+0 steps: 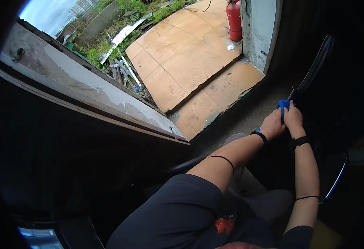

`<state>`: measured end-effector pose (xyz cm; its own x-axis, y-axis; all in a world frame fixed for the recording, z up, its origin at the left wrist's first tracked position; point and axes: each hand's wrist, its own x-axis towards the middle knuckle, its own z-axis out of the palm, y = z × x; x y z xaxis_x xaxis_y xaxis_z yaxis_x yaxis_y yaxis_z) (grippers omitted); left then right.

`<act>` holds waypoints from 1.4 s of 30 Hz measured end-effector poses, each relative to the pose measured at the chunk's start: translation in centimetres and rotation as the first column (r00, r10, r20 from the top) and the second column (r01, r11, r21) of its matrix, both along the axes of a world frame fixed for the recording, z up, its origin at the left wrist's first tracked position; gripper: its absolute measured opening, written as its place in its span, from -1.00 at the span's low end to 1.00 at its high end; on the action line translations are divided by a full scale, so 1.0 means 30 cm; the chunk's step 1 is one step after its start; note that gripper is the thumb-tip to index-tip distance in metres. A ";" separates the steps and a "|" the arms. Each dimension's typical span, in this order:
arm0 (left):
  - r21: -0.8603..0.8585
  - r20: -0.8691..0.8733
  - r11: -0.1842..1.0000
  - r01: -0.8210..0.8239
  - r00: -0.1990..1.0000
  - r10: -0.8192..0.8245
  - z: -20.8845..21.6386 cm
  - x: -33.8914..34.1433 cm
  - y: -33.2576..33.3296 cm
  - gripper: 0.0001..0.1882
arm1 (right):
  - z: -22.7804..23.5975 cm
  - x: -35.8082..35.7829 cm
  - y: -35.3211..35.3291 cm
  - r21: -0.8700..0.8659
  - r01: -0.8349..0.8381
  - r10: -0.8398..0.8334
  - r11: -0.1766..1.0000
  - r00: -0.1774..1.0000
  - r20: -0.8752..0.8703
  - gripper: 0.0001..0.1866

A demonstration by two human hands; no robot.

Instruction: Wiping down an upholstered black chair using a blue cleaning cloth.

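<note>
Both my hands are closed around a blue object point(285, 106) right of the middle, its exact kind hard to make out. My left hand point(273, 123) grips from the left, fingers wrapped and touching the other hand. Pressed beside it, my right hand point(294, 119) holds the same object from the right. Another bit of blue shows by my left wrist. Just beyond the hands, a thin dark rod-like piece meets a long curved black bar point(316, 62) that rises to the upper right. What lies beneath the hands is lost in shadow.
Ahead, a doorway opens onto an orange tiled slab point(182, 58) with a raised, broken step edge point(207, 85). A red fire extinguisher point(234, 20) stands by the right door post point(258, 37). Scrap wood and weeds point(126, 70) lie outside left. A shiny curved rim point(335, 182) is at the right.
</note>
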<state>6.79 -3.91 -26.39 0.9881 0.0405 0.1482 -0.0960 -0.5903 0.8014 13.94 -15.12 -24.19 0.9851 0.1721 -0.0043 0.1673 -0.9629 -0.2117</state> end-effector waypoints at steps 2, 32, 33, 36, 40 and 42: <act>-0.011 -0.004 1.000 -0.003 1.000 0.003 -0.002 0.006 -0.002 -0.36 | 0.014 -0.018 0.009 -0.012 -0.003 0.003 1.000 1.000 -0.013 -0.42; 0.031 -0.108 1.000 0.003 0.994 0.001 0.054 0.013 0.001 -0.25 | 0.098 -0.064 0.056 -0.170 -0.023 0.005 0.985 0.994 -0.107 -0.44; 0.020 -0.098 0.999 -0.027 0.995 0.029 0.048 0.013 0.014 -0.25 | 0.102 -0.063 0.072 -0.151 -0.045 0.030 0.987 0.995 -0.100 -0.46; 0.068 -0.097 0.997 -0.025 0.995 0.032 0.040 0.005 0.051 -0.24 | 0.116 -0.057 0.097 -0.064 -0.082 0.083 0.995 0.996 0.026 -0.64; 0.044 -0.053 0.999 -0.004 0.999 0.006 0.015 -0.005 -0.007 -0.22 | 0.105 0.031 0.009 0.068 -0.030 0.020 0.997 0.989 0.148 -0.74; 0.023 -0.067 1.000 0.019 0.998 -0.017 0.017 -0.004 -0.034 -0.19 | 0.058 0.102 -0.039 0.124 -0.021 -0.004 0.992 0.979 0.202 -0.69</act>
